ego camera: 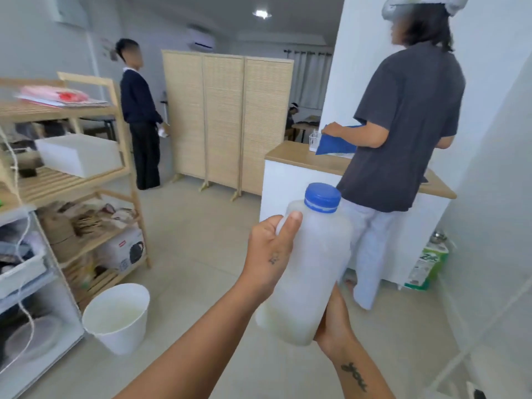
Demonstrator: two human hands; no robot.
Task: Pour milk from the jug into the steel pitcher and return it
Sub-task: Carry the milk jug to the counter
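Left hand (269, 251) wraps fingers round the capped jug (309, 272) near its neck; right hand (334, 318) cups below the base, likely bearing weight; pitcher unseen.

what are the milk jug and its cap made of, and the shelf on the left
Milk jug: likely translucent matte plastic; the milk shows cloudily through it. Cap: glossy blue plastic, ribbed sides. Shelf rack: pale unfinished-looking wood, slatted.

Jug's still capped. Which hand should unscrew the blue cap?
Probably the left hand: it grips the jug high at the shoulder, thumb just below the blue cap. The right hand supports the base and should stay there.
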